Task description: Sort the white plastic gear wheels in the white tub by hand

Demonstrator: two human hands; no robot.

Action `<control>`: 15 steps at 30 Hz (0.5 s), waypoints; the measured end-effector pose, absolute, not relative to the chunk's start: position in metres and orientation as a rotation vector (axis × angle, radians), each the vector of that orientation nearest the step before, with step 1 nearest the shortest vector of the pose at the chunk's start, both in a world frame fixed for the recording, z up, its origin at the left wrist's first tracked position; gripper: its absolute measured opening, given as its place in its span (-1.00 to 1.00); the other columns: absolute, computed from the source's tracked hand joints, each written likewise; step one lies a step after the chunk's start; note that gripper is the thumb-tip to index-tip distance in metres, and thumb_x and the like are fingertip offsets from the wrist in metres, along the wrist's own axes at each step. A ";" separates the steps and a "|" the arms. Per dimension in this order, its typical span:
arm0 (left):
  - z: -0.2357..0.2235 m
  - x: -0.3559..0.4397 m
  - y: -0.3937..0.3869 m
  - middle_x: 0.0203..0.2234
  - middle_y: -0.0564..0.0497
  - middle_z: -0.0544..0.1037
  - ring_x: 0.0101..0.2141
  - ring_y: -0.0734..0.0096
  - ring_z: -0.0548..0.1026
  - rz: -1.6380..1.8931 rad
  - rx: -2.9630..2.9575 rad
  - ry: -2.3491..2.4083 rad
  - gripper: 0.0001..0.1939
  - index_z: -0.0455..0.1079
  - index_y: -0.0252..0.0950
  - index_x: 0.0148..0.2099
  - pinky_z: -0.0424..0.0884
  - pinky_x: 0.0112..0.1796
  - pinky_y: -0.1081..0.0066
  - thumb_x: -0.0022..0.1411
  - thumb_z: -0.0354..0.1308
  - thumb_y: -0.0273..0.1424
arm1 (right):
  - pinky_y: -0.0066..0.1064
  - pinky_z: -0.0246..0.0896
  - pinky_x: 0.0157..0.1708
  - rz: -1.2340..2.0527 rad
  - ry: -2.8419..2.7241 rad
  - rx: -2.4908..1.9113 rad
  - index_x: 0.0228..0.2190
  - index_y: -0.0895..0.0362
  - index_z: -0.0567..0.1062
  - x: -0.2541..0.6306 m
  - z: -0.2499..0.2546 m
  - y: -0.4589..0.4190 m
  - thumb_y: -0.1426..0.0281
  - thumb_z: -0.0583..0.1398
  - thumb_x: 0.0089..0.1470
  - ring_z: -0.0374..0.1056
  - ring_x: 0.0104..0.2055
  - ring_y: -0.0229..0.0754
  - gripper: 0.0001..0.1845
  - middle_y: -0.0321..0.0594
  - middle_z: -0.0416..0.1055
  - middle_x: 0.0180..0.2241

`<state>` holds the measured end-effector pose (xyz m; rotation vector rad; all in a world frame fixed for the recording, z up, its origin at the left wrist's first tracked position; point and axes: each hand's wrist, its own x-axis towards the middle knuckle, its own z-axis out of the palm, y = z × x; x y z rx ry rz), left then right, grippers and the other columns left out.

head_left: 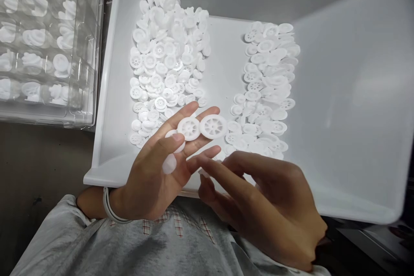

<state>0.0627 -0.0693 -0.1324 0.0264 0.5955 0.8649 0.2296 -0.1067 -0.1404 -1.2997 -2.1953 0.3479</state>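
Note:
Several white plastic gears lie across my left hand, palm up over the front of the bin. Two spoked gears, one near my fingers and a larger one beyond it, sit side by side. My left thumb presses on another gear, and a small toothed gear rests lower on the palm. Close to the left fingers, my right hand pinches a small white part, mostly hidden by its fingers. Behind the hands are a dense pile of white gears and a second pile.
Both piles lie in a large white bin with raised walls. To the left stands a clear compartment tray with white plastic parts in its cells. Its edge is close to the bin's left wall.

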 end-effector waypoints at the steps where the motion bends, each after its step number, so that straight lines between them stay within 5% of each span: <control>1: -0.133 0.063 -0.069 0.17 0.18 0.53 0.23 0.42 0.43 0.866 0.014 0.585 -0.65 0.41 -0.10 0.19 0.44 0.15 0.46 0.41 0.07 -0.38 | -0.44 0.43 -0.42 0.303 -2.177 -1.284 -0.06 0.17 0.54 0.229 -0.141 -0.107 0.55 0.25 0.20 0.46 -0.31 -0.26 -0.74 -0.14 0.50 -0.24; 9: -0.134 0.061 -0.069 0.21 0.17 0.50 0.30 0.33 0.35 0.846 -0.037 0.542 -0.58 0.35 -0.11 0.23 0.33 0.24 0.32 0.35 0.07 -0.35 | -0.32 0.48 -0.31 0.156 -2.021 -1.395 -0.08 0.07 0.55 0.221 -0.144 -0.111 0.68 0.32 0.05 0.49 -0.18 -0.18 -0.58 -0.22 0.56 -0.13; 15: -0.133 0.061 -0.068 0.31 0.11 0.38 0.40 0.22 0.14 0.830 -0.006 0.538 -0.43 0.19 -0.15 0.38 0.22 0.33 0.19 0.35 0.01 -0.32 | -0.38 0.42 -0.42 0.326 -2.061 -1.361 -0.09 0.18 0.48 0.224 -0.140 -0.108 0.69 0.27 0.11 0.45 -0.26 -0.22 -0.66 0.00 0.54 -0.10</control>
